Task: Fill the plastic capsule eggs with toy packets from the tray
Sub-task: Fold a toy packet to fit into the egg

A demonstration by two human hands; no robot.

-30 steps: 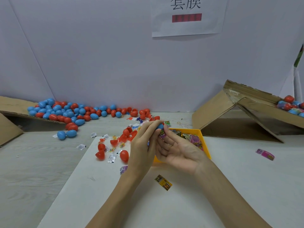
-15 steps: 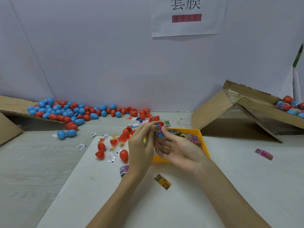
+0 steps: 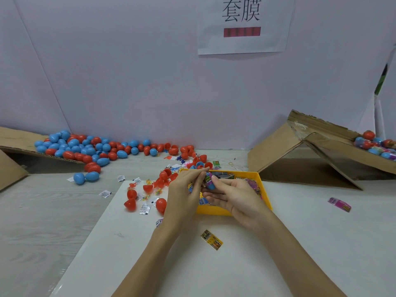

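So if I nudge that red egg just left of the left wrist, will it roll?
Probably. The red egg is smooth and rounded, lying loose on the flat white sheet, so it should roll or curve off. It looks like hollow plastic, likely light, and may slip from a loose pinch.

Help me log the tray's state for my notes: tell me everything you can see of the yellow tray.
The yellow tray is a shallow rectangular bin of what looks like smooth plastic, with low upright walls. It sits flat on the white sheet, turned slightly askew. Colourful toy packets lie inside. Both hands work over its left part, hiding much of the inside: the left hand and the right hand. Red egg halves crowd its far left corner.
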